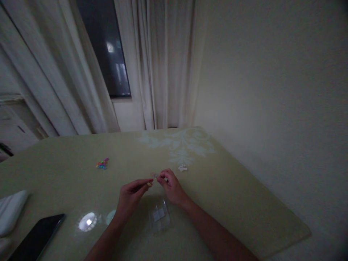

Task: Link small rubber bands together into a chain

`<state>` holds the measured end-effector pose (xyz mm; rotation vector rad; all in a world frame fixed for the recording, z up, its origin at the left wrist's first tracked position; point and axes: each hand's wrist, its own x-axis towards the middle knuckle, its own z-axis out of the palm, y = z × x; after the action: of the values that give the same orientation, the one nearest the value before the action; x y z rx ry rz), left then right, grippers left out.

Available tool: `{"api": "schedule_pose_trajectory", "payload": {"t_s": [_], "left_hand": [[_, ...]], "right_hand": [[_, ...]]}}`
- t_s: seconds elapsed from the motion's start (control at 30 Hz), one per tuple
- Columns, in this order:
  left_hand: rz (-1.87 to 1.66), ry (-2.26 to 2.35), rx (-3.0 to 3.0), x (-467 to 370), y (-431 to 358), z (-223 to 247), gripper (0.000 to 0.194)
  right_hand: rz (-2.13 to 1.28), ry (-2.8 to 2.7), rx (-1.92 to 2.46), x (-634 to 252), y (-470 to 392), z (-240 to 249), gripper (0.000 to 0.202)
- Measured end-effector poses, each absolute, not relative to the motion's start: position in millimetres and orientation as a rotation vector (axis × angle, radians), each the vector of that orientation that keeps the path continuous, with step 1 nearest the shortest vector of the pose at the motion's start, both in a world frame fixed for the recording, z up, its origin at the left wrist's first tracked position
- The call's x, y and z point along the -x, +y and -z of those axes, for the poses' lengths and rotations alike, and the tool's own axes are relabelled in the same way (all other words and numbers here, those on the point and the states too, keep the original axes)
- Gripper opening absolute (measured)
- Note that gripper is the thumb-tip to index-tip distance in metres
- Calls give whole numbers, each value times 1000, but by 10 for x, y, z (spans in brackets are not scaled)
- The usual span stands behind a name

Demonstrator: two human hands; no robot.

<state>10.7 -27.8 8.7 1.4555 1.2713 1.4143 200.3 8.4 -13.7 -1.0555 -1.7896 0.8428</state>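
My left hand (129,197) reaches in over the table with its thumb and fingers pinched together. A tiny yellowish spot (149,184) shows at its fingertips, too small to name. My right hand (172,186) is also closed in a pinch, its fingertips at a small see-through piece (155,175) between the two hands. What kind of piece it is I cannot make out. Just below the hands lies a clear plastic box (168,219) with a pale square part inside. Several small white pieces (182,168) lie just beyond my right hand.
Several small bright-coloured pieces (102,164) lie in a heap to the left on the greenish table (217,203). A black phone or tablet (38,237) and a white padded item (12,210) are at the near left. A wall (272,90) borders the right side; curtains (163,65) hang behind.
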Motion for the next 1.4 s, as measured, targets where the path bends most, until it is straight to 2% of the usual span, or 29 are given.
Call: {"api": "schedule_pose_trajectory", "payload": {"t_s": [0.1, 0.4, 0.53, 0.7, 0.9, 1.0, 1.4], "left_hand": [[-1402, 1228, -1492, -112, -291, -83, 21], [-1446, 1169, -1562, -145, -278, -46, 18], [-1523, 1218, -1503, -47, -227, -117, 24], [-1639, 1330, -1358, 173, -128, -147, 33], [-1643, 1386, -1274, 225, -88, -19, 37], [-1611, 1409, -1300, 216, -118, 7, 36], [-1619, 1381, -1202, 230, -153, -41, 39]], "right_hand": [[-1043, -1654, 895, -1989, -24, 14, 19], [-1224, -1510, 851, -1913, -43, 67, 35], [-1048, -1518, 931, -1971, 64, 120, 31], [-854, -1991, 1040, -1884, 304, 21, 9], [-558, -2559, 999, -1579, 539, -51, 21], [-508, -2581, 1017, -1546, 561, -21, 10], [-521, -2481, 1105, -1840, 720, -217, 11]]}}
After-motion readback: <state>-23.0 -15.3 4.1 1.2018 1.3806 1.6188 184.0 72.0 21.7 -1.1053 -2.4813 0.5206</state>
